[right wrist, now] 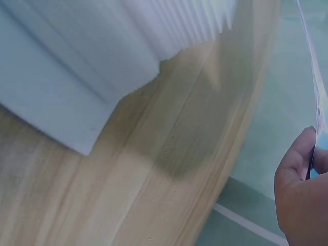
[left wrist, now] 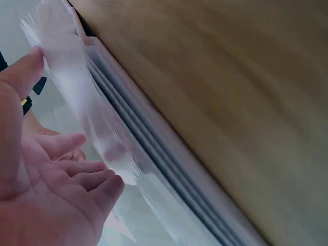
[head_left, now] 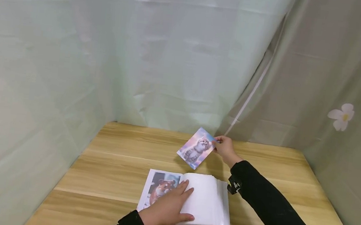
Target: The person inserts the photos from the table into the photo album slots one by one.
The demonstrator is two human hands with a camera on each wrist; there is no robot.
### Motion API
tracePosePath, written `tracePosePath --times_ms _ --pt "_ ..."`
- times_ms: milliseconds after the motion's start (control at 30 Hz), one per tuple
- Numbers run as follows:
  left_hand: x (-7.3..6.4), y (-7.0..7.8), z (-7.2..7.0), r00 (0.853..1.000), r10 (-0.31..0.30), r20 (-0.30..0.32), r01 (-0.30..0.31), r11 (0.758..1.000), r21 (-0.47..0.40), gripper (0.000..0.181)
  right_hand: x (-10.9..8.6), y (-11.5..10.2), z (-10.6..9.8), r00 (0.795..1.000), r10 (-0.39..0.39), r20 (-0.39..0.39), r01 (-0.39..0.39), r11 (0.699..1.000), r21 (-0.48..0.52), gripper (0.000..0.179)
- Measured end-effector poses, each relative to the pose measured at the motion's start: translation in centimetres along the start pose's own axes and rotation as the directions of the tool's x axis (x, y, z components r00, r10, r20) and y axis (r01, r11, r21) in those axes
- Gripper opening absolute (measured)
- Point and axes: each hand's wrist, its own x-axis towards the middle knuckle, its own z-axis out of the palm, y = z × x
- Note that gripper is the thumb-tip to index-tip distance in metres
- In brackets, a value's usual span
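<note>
In the head view a photo album [head_left: 202,199] lies spread on the wooden table, with white sleeve pages on its right side. A picture of a brown animal [head_left: 163,186] fills the left page. My left hand [head_left: 168,207] rests across the album's middle fold, its fingers spread. Beyond the album, my right hand [head_left: 225,150] pinches a photo card [head_left: 197,148] by its right edge. That card shows a striped kitten on a pink and blue background and is held tilted over the table. The right wrist view has the card [right wrist: 319,97] nearly edge-on between thumb and fingers.
Wood-grained table [head_left: 110,178] spreads out around the album. Pale curtains [head_left: 180,53] hang close behind the table's back edge and along both sides. White flowers [head_left: 342,116] are printed on the right curtain.
</note>
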Motion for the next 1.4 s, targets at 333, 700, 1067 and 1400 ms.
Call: tracePosePath --times_ms 333,700,1067,1400 --pt "0.0 0.3 0.2 1.000 -0.005 0.012 0.004 0.996 0.090 0.084 0.1 0.8 -0.1 1.000 0.019 -0.019 -0.019 1.000 0.017 0.017" --pt "-0.2 0.8 -0.1 1.000 0.011 0.002 -0.011 0.991 0.136 0.084 0.2 1.9 0.9 0.997 -0.027 -0.070 0.023 0.998 -0.060 0.012" --pt "-0.3 0.6 0.2 1.000 0.005 0.000 -0.005 0.993 0.120 0.085 -0.1 2.8 0.5 1.000 -0.005 -0.022 0.003 0.998 -0.070 0.010" --pt "-0.2 0.6 0.1 1.000 0.002 -0.003 -0.002 0.994 0.105 0.084 -0.5 2.3 -1.3 0.997 -0.008 0.082 0.024 0.982 -0.187 0.011"
